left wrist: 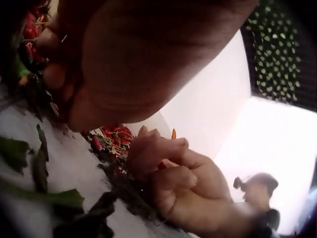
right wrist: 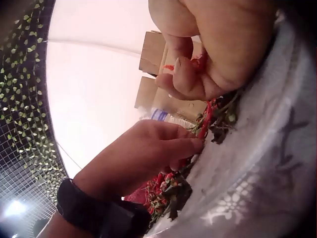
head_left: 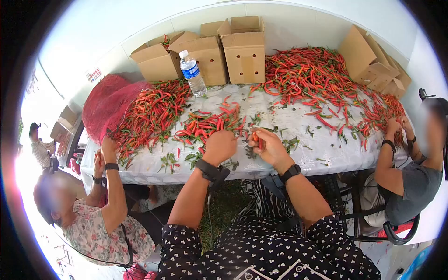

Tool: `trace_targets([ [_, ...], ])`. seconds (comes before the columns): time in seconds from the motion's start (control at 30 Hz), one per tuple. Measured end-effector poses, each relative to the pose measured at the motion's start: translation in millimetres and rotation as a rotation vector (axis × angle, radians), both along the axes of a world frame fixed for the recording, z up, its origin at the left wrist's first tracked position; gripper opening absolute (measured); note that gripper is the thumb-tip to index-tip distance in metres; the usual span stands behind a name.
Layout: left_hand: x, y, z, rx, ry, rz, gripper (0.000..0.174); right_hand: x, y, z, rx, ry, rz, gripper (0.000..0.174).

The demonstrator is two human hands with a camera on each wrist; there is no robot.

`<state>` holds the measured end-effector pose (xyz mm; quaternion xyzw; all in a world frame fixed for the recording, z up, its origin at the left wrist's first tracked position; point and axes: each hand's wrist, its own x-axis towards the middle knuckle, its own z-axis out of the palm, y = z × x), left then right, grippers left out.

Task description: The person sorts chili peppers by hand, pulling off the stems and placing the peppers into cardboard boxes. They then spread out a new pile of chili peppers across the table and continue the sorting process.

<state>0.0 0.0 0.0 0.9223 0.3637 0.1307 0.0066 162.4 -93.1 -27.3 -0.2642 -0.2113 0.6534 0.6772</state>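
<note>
Bent fingers of the right hand [head_left: 270, 150] hold red chilies [head_left: 255, 137], and an orange-red tip sticks out above the fingers [left wrist: 174, 134]. In the right wrist view, red also shows between the thumb and fingers of this hand [right wrist: 218, 49]. To its left, the left hand [head_left: 220, 147] is low over the cloth, fingers curled, at the edge of a small chili pile [head_left: 205, 125]. Its thumb and finger pinch the end of a red chili [right wrist: 204, 128] in the right wrist view; in the left wrist view its fingertips are dark. The hands are apart.
Large chili heaps lie at back right [head_left: 308, 74] and left [head_left: 156, 105] on the white-covered table [head_left: 289, 168]. A water bottle [head_left: 192, 77] and cardboard boxes [head_left: 243, 51] stand behind. Leaves and stems [head_left: 290, 143] litter the cloth. Seated people [head_left: 102, 219] work at both sides.
</note>
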Motion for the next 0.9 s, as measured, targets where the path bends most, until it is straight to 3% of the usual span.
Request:
trace_targets([
  [0.07, -8, 1, 11, -0.353, -0.257, -0.011, 0.026, -6, 2, 4, -0.008, -0.072, 0.014, 0.014],
  [0.2, 0, -10, 26, -0.581, -0.478, -0.037, 0.022, -3, 1, 8, -0.048, -0.123, 0.02, 0.017],
  [0.27, 9, -17, 39, -0.835, -0.582, -0.182, 0.02, -7, -2, 16, -0.097, -0.149, 0.007, 0.022],
  [0.43, 28, 17, 22, -0.523, -0.472, -0.122, 0.019, 2, 1, 3, -0.07, -0.043, -0.018, 0.026],
  [0.5, 32, 25, 6, 0.01, -0.158, -0.279, 0.018, 2, 0, 0, -0.071, -0.027, -0.026, 0.026],
  [0.67, 33, 25, -8, -0.003, -0.061, -0.19, 0.018, 2, -1, 2, -0.104, 0.017, -0.026, 0.031],
  [0.77, 25, 20, 6, -0.077, -0.189, -0.261, 0.019, 3, 2, 2, -0.123, 0.048, -0.012, 0.029],
  [0.83, 21, 3, 34, -0.359, -0.3, -0.082, 0.024, 2, 2, 5, -0.122, 0.042, -0.013, 0.029],
  [0.9, 24, -11, 46, -0.463, -0.378, -0.165, 0.025, 0, 1, 9, -0.124, 0.03, -0.01, 0.029],
])
